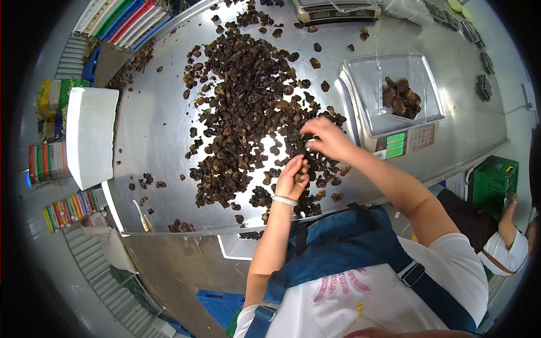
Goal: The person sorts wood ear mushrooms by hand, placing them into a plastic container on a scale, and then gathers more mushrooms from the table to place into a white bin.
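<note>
A broad heap of dark brown, ear-shaped fungus pieces (242, 96) covers the middle of the metal table (152, 121). My left hand (292, 178), with a pale bracelet at the wrist, is at the heap's near right side. Its fingers curl inward, and I cannot make out what is in them. Just above and to its right, my right hand (328, 139) hovers over the pieces with fingers bent and apart. To the right, a scale (366, 121) with lit green displays carries a grey tray (360, 76). A clump of fungus (401, 100) lies in the tray under clear plastic.
A second scale (338, 14) stands at the far edge. Several small dark packs (483, 87) lie at the far right. A white foam box (92, 138) borders the left side, near a knife (141, 216). Another person (504, 245) is beside a green crate (495, 181).
</note>
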Demonstrator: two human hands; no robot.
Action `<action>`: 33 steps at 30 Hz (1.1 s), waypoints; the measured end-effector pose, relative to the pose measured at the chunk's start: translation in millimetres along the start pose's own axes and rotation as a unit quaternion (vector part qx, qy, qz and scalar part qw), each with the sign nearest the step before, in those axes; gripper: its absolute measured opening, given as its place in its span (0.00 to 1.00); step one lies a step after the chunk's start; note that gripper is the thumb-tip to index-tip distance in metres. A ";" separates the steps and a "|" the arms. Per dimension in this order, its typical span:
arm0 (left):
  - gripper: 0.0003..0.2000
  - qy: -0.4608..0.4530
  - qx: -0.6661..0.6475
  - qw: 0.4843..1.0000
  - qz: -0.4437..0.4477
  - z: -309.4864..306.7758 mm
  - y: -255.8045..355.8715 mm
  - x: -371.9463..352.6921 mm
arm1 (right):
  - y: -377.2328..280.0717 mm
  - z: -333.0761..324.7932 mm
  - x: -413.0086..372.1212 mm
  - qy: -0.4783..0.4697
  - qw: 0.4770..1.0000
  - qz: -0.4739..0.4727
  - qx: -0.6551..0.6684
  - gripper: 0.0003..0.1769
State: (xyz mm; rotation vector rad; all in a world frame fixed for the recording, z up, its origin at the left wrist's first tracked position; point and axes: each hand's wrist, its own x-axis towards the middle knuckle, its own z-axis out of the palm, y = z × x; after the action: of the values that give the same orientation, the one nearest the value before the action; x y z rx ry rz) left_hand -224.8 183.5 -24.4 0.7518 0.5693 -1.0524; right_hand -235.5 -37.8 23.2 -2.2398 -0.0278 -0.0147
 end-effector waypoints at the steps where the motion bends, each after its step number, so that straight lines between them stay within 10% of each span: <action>1: 0.13 -0.013 0.026 0.999 0.031 2.2 3.4 -3.0 | 11.9 -0.8 8.5 0.049 0.994 -0.017 -0.100 0.21; 3: 0.12 0.048 0.121 0.990 0.061 2.7 2.8 -5.9 | 45.4 8.4 17.1 0.053 0.955 -0.019 -0.290 0.19; 6: 0.11 0.112 0.343 0.921 0.150 4.8 -1.9 4.2 | 94.0 18.0 20.8 0.022 0.984 0.029 -0.177 0.17; 10: 0.15 0.053 0.625 0.661 0.411 42.2 -8.2 13.0 | 38.4 -26.2 -10.0 0.143 0.982 0.109 0.059 0.13; 18: 0.37 0.008 0.834 0.476 0.280 80.7 -33.8 65.7 | 34.6 12.5 -80.5 0.038 0.959 0.148 -0.237 0.33; 21: 0.26 -0.021 0.855 0.445 0.263 73.3 -30.7 79.1 | 49.9 36.6 -79.3 0.076 0.974 0.145 -0.157 0.30; 26: 0.20 -0.023 0.739 0.594 0.317 85.1 -27.0 40.0 | 39.0 31.0 -91.2 0.196 0.967 0.148 0.069 0.21; 33: 0.21 -0.132 0.666 0.599 0.424 238.5 -32.0 18.6 | -5.1 -124.0 -108.7 0.309 0.944 0.110 0.029 0.20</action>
State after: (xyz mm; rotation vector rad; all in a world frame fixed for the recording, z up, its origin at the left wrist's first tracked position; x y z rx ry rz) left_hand -231.5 -21.9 102.2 1.8682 -1.0124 -0.4586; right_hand -344.5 -133.5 102.0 -2.0760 0.5526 -0.5857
